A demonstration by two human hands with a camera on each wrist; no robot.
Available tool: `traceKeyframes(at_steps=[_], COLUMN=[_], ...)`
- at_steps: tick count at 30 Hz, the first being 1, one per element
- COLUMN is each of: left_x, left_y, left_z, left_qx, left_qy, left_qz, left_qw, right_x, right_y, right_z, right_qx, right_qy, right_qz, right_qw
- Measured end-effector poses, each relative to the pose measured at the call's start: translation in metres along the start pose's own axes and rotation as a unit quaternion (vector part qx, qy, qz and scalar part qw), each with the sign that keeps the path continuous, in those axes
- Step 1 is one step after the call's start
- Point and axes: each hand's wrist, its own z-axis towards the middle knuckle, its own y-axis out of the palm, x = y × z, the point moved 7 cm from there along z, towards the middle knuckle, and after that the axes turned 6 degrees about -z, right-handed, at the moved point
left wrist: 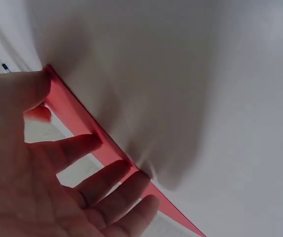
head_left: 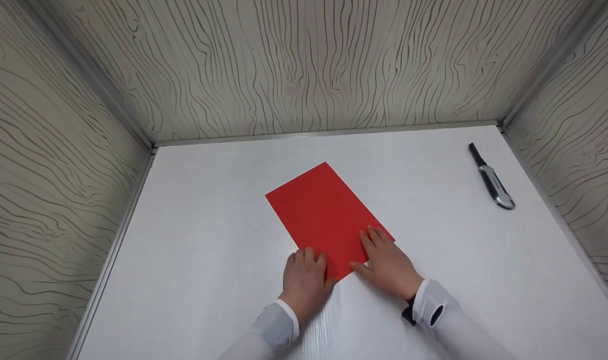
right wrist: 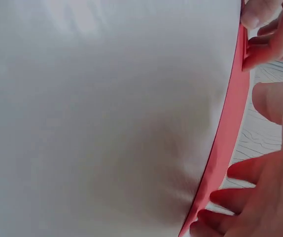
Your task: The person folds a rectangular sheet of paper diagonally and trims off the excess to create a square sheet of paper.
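Note:
A red sheet of paper (head_left: 316, 210) lies slanted on the white table (head_left: 198, 240). My left hand (head_left: 306, 277) rests on its lower left edge, with the thumb at the near corner. In the left wrist view, the fingers (left wrist: 114, 173) are slightly bent and meet the red paper (left wrist: 70, 111) with their tips. Across the sheet, my right hand (head_left: 391, 265) lies with spread fingers on the lower right corner, its thumb at the near edge. The right wrist view has the right fingers (right wrist: 235, 200) extended against the red strip (right wrist: 232, 106).
A silver and black utility knife (head_left: 494, 185) lies at the table's far right. Wood-patterned panels (head_left: 304, 65) enclose the table at the back and on both sides, with a metal rail (head_left: 138, 200) along the left edge.

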Motion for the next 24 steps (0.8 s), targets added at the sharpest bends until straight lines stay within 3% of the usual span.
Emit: traceKeyframes(at_steps=[5,11,17,21,24], left_x=[0.012,-0.008,-0.035,-0.038,-0.034], left_y=[0.005,0.006,0.013,0.018,0.018], left_z=[0.0,0.008,0.007,-0.001,-0.005], left_qx=[-0.023,-0.036,-0.094,-0.106,-0.096], left_qy=[0.024,0.033,0.005,-0.013,-0.025], left_qz=[-0.007,-0.036,-0.069,-0.088,-0.087], left_qw=[0.9994,0.9981,0.9932,0.9903,0.9912], right_x=[0.002,0.009,0.022,0.025,0.021], right_y=[0.002,0.005,0.007,0.003,0.004], right_z=[0.003,-0.001,-0.012,-0.023,-0.032], right_qx=[0.003,-0.019,-0.063,-0.06,-0.068], right_qy=[0.01,-0.009,-0.042,-0.057,-0.077], right_qz=[-0.024,-0.011,0.039,0.05,0.043], right_qw=[0.9997,0.9997,0.9964,0.9953,0.9938])
